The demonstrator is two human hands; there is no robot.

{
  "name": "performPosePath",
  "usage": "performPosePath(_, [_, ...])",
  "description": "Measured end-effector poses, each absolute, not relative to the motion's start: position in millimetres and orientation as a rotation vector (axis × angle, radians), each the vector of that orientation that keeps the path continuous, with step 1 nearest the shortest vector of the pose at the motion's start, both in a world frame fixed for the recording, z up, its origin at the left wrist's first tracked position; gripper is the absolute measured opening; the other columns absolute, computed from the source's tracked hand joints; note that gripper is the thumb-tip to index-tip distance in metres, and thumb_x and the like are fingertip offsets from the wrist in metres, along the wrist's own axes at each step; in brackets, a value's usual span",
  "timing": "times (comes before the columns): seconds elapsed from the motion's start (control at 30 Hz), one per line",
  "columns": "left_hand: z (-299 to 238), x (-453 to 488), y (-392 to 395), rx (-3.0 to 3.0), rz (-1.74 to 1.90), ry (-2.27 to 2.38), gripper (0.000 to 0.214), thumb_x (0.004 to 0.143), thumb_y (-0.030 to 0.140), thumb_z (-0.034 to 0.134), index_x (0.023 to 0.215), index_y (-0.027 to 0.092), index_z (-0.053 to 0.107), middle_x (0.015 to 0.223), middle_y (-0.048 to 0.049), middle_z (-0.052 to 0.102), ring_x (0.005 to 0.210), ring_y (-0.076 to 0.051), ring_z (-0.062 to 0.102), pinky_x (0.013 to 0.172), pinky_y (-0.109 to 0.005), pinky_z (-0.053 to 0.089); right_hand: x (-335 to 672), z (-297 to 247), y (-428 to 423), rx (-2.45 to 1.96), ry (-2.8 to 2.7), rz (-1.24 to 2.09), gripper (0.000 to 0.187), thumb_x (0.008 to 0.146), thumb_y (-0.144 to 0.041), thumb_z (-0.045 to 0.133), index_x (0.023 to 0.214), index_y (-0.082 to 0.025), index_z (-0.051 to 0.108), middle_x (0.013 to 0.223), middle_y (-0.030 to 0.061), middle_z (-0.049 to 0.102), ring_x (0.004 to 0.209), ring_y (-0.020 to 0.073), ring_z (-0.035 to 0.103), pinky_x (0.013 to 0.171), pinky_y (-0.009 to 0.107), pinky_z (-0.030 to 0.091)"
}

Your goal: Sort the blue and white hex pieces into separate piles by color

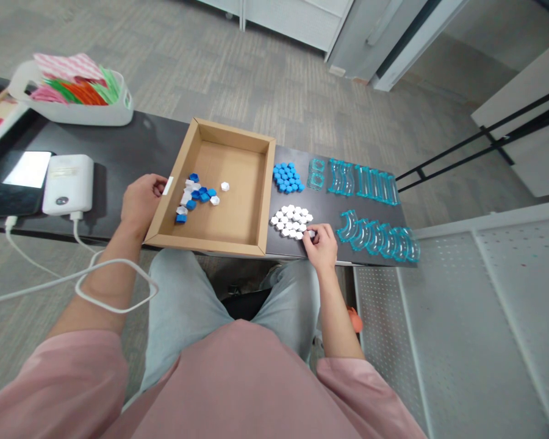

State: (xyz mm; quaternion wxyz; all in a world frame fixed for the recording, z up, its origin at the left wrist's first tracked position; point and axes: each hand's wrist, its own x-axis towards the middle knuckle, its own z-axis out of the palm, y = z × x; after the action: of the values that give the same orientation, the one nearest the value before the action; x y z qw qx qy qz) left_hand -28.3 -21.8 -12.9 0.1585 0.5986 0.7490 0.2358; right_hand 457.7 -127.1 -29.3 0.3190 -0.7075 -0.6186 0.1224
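Nearest the body, the right hand (321, 244) sits at the table (128, 146) edge with its fingertips pinched on a white tile (311, 233). That tile touches the near right corner of the white cluster (291, 221), which spreads just left of the pinch as a tight honeycomb. Just right of this hand lies a row of curved pieces (379, 238) (clear teal, overlapping). Straight beyond the pinch is a blue cluster (288, 177), with a second row of teal pieces (361, 181) to its right. The left hand (139, 198) is curled around the left wall of the box (238, 213), clasping the rim. Just right of that grasp, inside the box, loose tiles (194, 195) lie scattered, blue and white mixed. Near the left forearm a cable (114, 286) loops below the table edge. Left of the grasp are a power bank (68, 184) and, touching it, a phone (21, 183). Far beyond them stands a basket (73, 91) of coloured sheets.
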Motion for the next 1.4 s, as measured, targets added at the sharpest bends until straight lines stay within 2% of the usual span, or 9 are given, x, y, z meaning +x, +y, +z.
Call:
performPosePath(0.23, [-13.2, -28.0, -22.1, 1.725, 0.666, 2.116, 0.038, 0.089, 0.021, 0.062, 0.118, 0.012, 0.084, 0.099, -0.0072, 0.074, 0.085, -0.019, 0.061, 0.08, -0.029, 0.046, 457.4, -29.8, -126.5, -1.837, -1.63, 0.299, 0.023, 0.099, -0.045, 0.061, 0.093, -0.032, 0.079, 0.102, 0.0107, 0.074, 0.069, 0.0251, 0.062, 0.074, 0.045, 0.057])
performPosePath(1.4, [-15.9, -33.1, -19.2, 1.73, 0.609, 2.126, 0.039, 0.09, 0.023, 0.065, 0.123, 0.015, 0.083, 0.1, -0.0067, 0.077, 0.087, -0.021, 0.062, 0.077, -0.029, 0.045, 457.6, -32.8, -127.5, -1.872, -1.614, 0.288, 0.024, 0.1, -0.047, 0.062, 0.094, -0.033, 0.081, 0.105, 0.0112, 0.077, 0.072, 0.0264, 0.063, 0.076, 0.046, 0.056])
